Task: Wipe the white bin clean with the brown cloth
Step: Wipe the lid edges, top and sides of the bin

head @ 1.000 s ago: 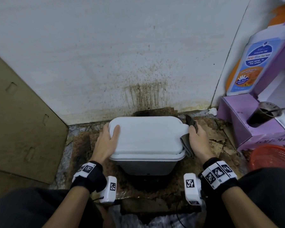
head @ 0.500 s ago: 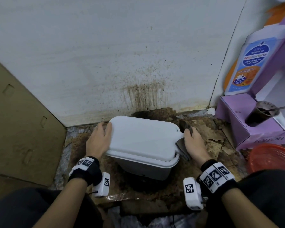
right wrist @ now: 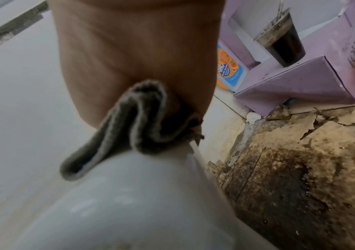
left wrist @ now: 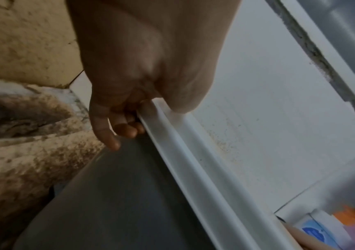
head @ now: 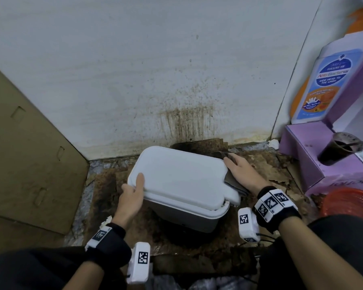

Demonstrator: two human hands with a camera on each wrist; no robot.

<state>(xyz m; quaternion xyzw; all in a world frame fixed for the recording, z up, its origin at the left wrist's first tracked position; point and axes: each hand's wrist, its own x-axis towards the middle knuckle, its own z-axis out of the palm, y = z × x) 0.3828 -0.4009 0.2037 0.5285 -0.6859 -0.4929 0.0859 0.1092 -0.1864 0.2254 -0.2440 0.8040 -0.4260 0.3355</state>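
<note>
The white bin (head: 180, 181), lid closed over a grey body, stands on the stained floor by the wall, turned at an angle. My left hand (head: 132, 195) grips the lid's near-left rim, thumb on top and fingers (left wrist: 127, 130) curled under the rim (left wrist: 193, 160). My right hand (head: 239, 172) presses the brown cloth (head: 232, 181) against the bin's right end, fingers lying fairly flat over it. In the right wrist view the folded cloth (right wrist: 133, 128) bunches between my palm and the white lid (right wrist: 118, 194). The fingertips of the right hand are hidden there.
A stained white wall (head: 176, 80) rises just behind the bin. Brown cardboard (head: 25, 160) leans at the left. At the right stand a purple box (head: 314, 160) with a dark drink cup (head: 337, 151), a soap bottle (head: 327, 84) and an orange basket (head: 352, 204).
The bin has been turned clockwise, its left end swinging toward me. My left hand slid down to the near-left rim, and my right hand with the cloth moved toward the wall.
</note>
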